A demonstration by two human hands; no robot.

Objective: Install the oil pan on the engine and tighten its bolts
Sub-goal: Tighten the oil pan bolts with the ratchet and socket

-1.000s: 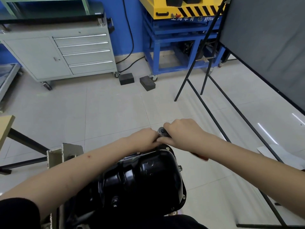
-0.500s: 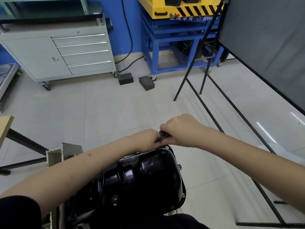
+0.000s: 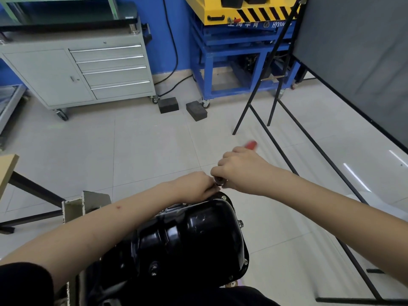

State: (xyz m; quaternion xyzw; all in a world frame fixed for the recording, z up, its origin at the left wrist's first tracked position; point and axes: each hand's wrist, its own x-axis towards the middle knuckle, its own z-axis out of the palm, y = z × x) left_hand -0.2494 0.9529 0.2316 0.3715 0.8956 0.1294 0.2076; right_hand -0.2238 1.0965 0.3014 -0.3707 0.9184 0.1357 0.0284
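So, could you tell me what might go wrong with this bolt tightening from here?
1. The ratchet sits at the far rim of the oil pan with its red handle blurred mid-swing, so the socket could slip off the bolt.
2. The left hand steadies the ratchet head right beside the right hand; a slip could pinch fingers against the flange.

bright, even light; wide-angle edges.
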